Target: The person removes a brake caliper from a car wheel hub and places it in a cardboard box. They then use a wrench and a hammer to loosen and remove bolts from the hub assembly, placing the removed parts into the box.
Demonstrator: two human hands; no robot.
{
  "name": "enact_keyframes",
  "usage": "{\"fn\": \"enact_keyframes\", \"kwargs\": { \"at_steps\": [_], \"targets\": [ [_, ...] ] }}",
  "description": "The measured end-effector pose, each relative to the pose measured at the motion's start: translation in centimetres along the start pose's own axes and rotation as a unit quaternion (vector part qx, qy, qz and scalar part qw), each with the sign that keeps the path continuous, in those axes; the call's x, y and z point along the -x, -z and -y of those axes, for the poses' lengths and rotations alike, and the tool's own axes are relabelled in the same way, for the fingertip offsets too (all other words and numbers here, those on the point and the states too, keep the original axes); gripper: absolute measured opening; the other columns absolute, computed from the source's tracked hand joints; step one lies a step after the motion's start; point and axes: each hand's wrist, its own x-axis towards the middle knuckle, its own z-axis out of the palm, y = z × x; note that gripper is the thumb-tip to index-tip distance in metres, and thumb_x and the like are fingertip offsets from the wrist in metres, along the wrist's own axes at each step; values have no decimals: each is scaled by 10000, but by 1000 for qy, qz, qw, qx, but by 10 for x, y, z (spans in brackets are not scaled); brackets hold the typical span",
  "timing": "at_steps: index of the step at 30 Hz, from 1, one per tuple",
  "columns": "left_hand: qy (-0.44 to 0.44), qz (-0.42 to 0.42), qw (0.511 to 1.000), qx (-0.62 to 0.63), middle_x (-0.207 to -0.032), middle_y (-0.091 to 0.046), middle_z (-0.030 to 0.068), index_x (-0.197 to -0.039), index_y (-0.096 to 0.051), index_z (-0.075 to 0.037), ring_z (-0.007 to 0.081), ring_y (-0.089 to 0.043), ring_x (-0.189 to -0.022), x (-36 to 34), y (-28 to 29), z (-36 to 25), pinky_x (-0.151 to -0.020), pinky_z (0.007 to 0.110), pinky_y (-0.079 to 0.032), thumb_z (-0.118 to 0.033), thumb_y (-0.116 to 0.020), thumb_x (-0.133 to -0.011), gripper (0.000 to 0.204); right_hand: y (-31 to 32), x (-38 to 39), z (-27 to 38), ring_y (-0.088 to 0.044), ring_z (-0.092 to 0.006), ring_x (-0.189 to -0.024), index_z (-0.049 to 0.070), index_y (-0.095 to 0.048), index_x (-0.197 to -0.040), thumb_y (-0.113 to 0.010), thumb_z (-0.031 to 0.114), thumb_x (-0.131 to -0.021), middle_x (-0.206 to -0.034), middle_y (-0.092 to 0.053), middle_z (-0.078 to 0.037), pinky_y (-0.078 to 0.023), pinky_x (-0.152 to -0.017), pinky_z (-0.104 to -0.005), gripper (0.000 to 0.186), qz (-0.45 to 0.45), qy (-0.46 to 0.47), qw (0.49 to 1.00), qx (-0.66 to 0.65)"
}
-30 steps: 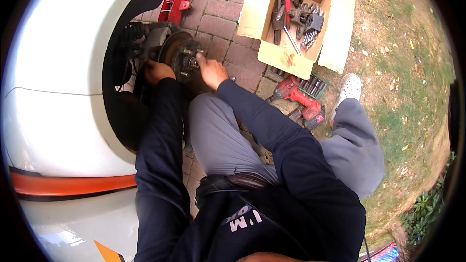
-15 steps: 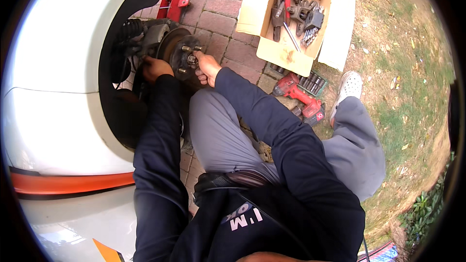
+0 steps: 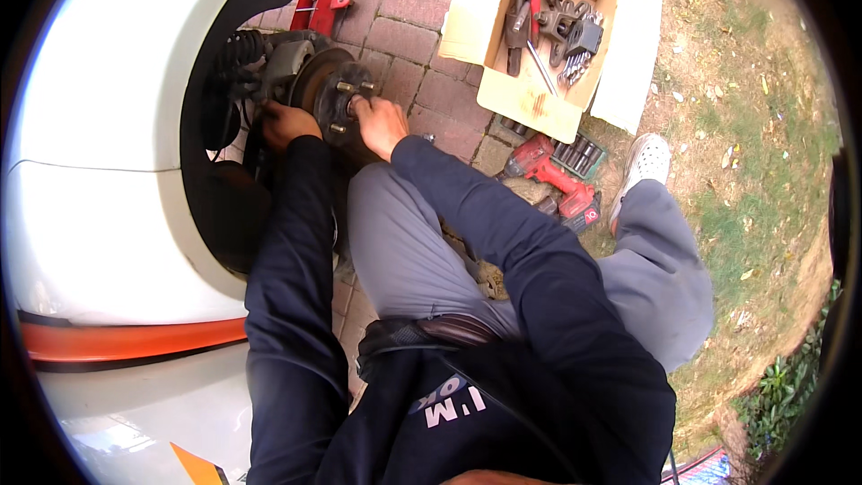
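Note:
In the wheel arch of a white vehicle (image 3: 99, 233) is a bare wheel hub (image 3: 339, 117) with several studs standing out of its face. Behind it sits a rusty brake disc (image 3: 316, 79). My right hand (image 3: 382, 126) is closed at the hub's centre, thumb and fingers pinched together there; what lies between them is covered. My left hand (image 3: 289, 124) reaches in behind the disc, beside the dark suspension parts (image 3: 241, 67). Its fingertips are lost in shadow, so its grip does not show.
An open cardboard box (image 3: 530, 108) of metal tools stands ahead to the right. Nearer lie a red cordless impact wrench (image 3: 552, 175) and a green tray of sockets (image 3: 588, 157). A red jack part (image 3: 328, 4) stands on the brick paving (image 3: 413, 9), beyond the hub. Dry grass (image 3: 709, 126) borders the right.
My right hand has shifted slightly toward the hub, and its fingers now cover the silver end at the centre that showed before. My left hand has barely moved.

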Motion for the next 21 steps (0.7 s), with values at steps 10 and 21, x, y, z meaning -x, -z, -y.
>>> {"fn": "enact_keyframes", "kwargs": {
  "at_steps": [10, 21],
  "targets": [
    [3, -39, 999, -9, -1025, -686, 320, -1002, -710, 82, 497, -646, -969, -14, -11, 29, -874, 540, -498, -450, -421, -1027, 606, 107, -22, 63, -680, -475, -855, -13, -680, -868, -588, 440, -939, -887, -683, -299, -547, -752, -544, 467, 15, 79, 986, 144],
    [1, -12, 1000, 25, -1097, -667, 321, -1046, -682, 109, 491, -622, -1033, -7, -6, 27, -929, 523, -478, -449, -389, -1041, 630, 276, -229, 44, -677, -395, -1075, 130, -474, -1402, -689, 393, -873, -1093, -708, -242, -512, -950, -490, 628, -252, 62, 916, 305]
  ]
}}
